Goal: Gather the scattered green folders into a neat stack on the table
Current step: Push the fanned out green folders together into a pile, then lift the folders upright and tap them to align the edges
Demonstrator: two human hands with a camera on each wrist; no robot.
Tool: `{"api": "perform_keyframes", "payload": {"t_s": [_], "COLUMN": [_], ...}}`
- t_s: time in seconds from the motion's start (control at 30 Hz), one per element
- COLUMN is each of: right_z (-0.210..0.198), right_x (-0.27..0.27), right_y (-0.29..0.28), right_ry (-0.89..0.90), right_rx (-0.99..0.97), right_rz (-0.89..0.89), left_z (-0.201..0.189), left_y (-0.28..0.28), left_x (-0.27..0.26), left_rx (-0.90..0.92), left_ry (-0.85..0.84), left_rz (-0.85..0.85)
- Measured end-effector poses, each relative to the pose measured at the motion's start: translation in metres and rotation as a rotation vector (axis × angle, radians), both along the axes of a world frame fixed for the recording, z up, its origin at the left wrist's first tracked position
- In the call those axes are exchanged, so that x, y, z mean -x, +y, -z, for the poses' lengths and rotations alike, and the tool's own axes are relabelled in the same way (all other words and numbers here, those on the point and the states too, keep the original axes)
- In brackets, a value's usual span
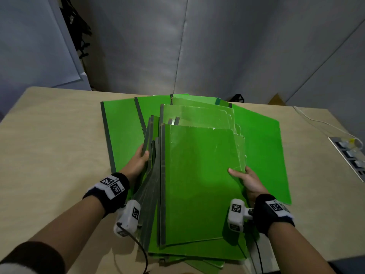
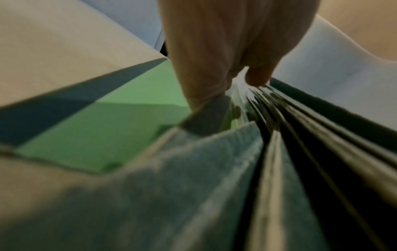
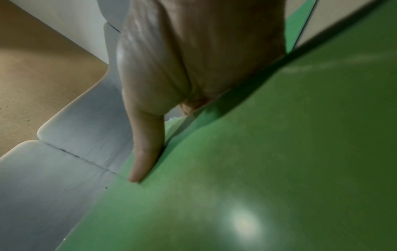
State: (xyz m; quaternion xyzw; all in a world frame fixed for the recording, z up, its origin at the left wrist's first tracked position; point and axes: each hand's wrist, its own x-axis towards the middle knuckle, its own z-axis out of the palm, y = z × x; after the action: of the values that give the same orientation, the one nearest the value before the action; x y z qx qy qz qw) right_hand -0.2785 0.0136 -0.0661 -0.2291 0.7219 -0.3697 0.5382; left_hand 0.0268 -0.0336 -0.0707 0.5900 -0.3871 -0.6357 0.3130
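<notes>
Bundle: a held bundle of green folders [image 1: 199, 178] fills the lower centre of the head view, tilted up toward the camera, long axis running from bottom of frame to upper centre. Grey spines [image 1: 162, 175] sit on its left side and are fanned, not flush.

Loose folders: 3 or more flat green folders [image 1: 122, 125] lie on the table [image 1: 49, 135] behind and beside the bundle, spread toward upper left and right of centre; 1 larger sheet [image 1: 264, 147] lies under the bundle's right edge.

Key relation: the bundle lies between the 2 hands, each on 1 long edge at about mid-length. Judgement: squaring turns on pushing the fanned spines rightward against the right edge.

Left hand [image 1: 137, 164]: grasps the spine side, thumb on top, fingers curled under; the left wrist view shows fingertips [image 2: 256, 79] pinching several spine edges.

Right hand [image 1: 249, 181]: grips the right edge, thumb [image 3: 146, 149] flat on the top cover, the other fingers hidden beneath.

Nearer hand: the left is closer to the flat folders at upper left.

Progress: judged partial; the stack is not yet aligned.

Other: a power strip [image 1: 349, 155] at the right edge.
</notes>
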Motion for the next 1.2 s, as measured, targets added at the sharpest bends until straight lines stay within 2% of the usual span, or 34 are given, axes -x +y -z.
{"api": "perform_keyframes", "payload": {"t_s": [0.13,0.27,0.37,0.57,0.7,0.83,0.9,1.07,1.2], "right_z": [-0.002,-0.011,-0.016,-0.027,-0.035,-0.050,-0.065,-0.117,-0.159], "right_x": [-0.010,-0.013,-0.013,-0.018,-0.024,-0.023,-0.022,-0.024,-0.015], "right_y": [-0.002,-0.005,-0.008,-0.009,0.000,0.009,0.008,0.005,-0.002], "right_ry": [0.007,0.051,0.048,0.061,0.062,0.076,0.053,0.114,0.069], "right_rx": [-0.002,0.002,0.005,-0.002,0.027,0.147,0.226,0.525,0.716], "right_rz": [-0.039,-0.138,-0.195,-0.212,-0.172,-0.088,-0.050,0.016,0.080], "left_z": [-0.001,0.001,0.006,-0.010,-0.024,-0.031,-0.047,-0.094,-0.130], "left_y": [0.002,0.001,0.003,0.016,0.021,0.028,0.026,0.003,-0.021], "left_x": [-0.001,-0.001,0.000,-0.006,-0.008,-0.009,-0.006,0.007,0.020], "left_rx": [-0.020,-0.034,-0.008,0.063,0.102,0.118,0.162,0.396,0.531], "left_ry": [0.065,-0.080,-0.158,0.002,0.011,0.024,0.028,0.061,0.104], "left_rz": [0.043,0.123,0.094,0.121,0.172,0.149,0.131,0.023,-0.084]}}
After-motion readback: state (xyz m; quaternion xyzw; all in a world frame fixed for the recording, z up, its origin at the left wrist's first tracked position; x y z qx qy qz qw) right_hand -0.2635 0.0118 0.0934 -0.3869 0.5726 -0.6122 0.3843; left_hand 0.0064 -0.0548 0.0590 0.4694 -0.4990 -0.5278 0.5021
